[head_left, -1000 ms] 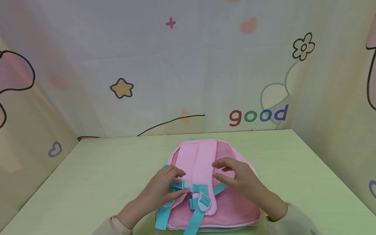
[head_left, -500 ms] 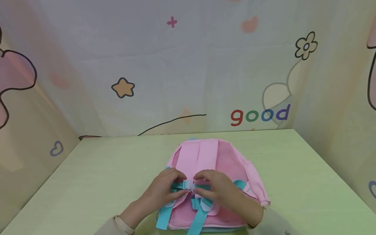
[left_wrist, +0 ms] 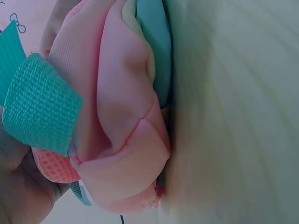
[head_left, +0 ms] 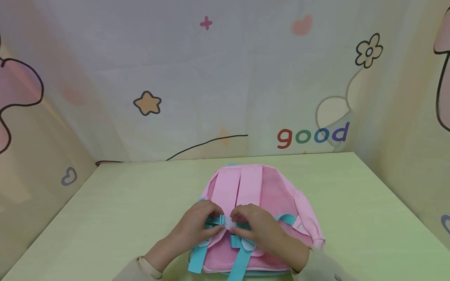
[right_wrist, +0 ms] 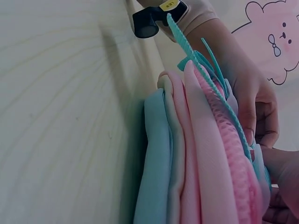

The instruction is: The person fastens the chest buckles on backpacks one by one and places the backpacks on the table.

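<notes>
A pink backpack (head_left: 277,203) lies with its mesh back panel up, at the near middle of the table in the head view. Teal webbing crosses its two padded shoulder straps (head_left: 250,183) and meets at a white plastic buckle (head_left: 229,223). From the left, my left hand (head_left: 195,222) pinches the buckle's end between curled fingers and thumb. Opposite it, my right hand (head_left: 258,226) pinches the other end, and the fingertips of both hands nearly meet. In the right wrist view the buckle is mostly hidden behind the fingers.
Loose teal strap tails (head_left: 198,258) hang toward the near table edge. The pale green table (head_left: 140,195) spreads around the bag. A printed cloth backdrop (head_left: 197,97) stands behind and at both sides. A small black camera (right_wrist: 152,23) sits on the left wrist.
My right hand has come left and down from above the right strap to the buckle, uncovering the bag's right side. My left hand has stayed at the buckle.
</notes>
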Motion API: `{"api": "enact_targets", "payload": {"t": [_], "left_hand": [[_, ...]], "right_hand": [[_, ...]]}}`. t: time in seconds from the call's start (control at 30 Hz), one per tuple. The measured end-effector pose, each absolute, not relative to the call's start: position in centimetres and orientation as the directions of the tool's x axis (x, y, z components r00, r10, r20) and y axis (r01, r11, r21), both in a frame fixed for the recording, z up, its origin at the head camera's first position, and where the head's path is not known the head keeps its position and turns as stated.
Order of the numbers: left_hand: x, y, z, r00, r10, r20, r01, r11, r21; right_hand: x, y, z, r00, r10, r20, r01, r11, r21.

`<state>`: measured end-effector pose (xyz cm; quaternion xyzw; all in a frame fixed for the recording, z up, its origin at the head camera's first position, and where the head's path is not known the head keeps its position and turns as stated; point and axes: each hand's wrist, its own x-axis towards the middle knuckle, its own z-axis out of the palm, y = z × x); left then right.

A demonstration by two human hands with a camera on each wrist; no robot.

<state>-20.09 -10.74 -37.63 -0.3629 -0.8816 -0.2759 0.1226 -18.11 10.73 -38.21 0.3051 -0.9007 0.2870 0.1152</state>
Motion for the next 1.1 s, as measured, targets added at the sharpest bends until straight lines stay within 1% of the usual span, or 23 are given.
{"api": "enact_targets", "payload": {"t": [0.2,0.33,0.63,0.97,1.1], "left_hand": [[-20.03,-10.96,-37.61,-0.715,0.558,0.422,0.699,0.565,0.438],[-20.02,-11.06,-37.63,-0.722,0.553,0.416,0.691,0.553,0.465],[-20.14,-11.13,-37.45,-0.734,0.544,0.407,0.676,0.533,0.508],[-19.94,-11.25,-37.40,-0.757,0.511,0.408,0.647,0.497,0.578],[-19.90,-11.20,-37.49,-0.762,0.506,0.404,0.638,0.480,0.602]], "right_hand": [[-18.27,10.80,-38.48,-0.756,-0.491,0.434,-0.651,0.636,-0.415],[-18.25,10.87,-38.63,-0.751,-0.490,0.442,-0.656,0.633,-0.412],[-18.06,11.22,-38.88,-0.768,-0.447,0.459,-0.633,0.638,-0.438],[-18.07,11.40,-39.19,-0.723,-0.452,0.523,-0.681,0.593,-0.429],[-18.18,11.37,-39.18,-0.722,-0.446,0.529,-0.683,0.581,-0.442]]}}
